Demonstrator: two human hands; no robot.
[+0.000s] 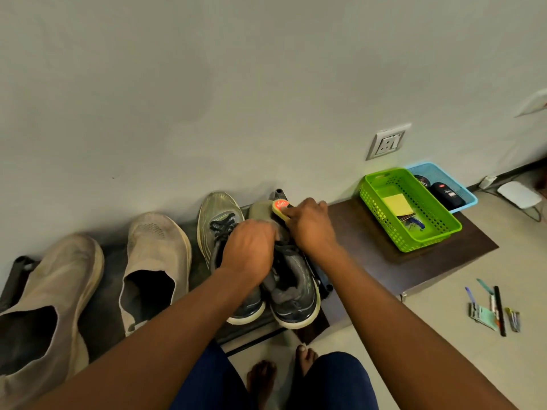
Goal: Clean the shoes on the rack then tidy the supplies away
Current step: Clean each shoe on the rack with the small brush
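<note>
Two hands are at work on one dark grey sneaker [291, 279]: my right hand [310, 224] grips a shoe-polish sponge applicator [279, 209] with a round red label whose writing I cannot read, pressing it against the sneaker's toe, while my left hand [250, 250] curls over the laces and tongue and holds the shoe steady. This sneaker sits at the right end of the low dark rack [100, 279], and its mate [220, 229] lies just beside it on the left, partly under my left forearm. Further left stand two beige slip-on shoes [155, 261], well worn and grubby, so four shoes in all are lined up against the wall. To the right of the rack, on a dark brown board [370, 247], sit two plastic baskets touching each other: one green basket [410, 208] holding a yellow pad and some small items I cannot make out, and one blue basket [444, 179] behind it holding two dark containers with red marks, one flat tin and one bottle, their lettering too small to read. On the pale floor further right lies a loose cluster of pens [494, 309] and slim sticks. One wall socket [389, 142] is set above the baskets. My two bare feet [262, 377] show at the bottom edge.
</note>
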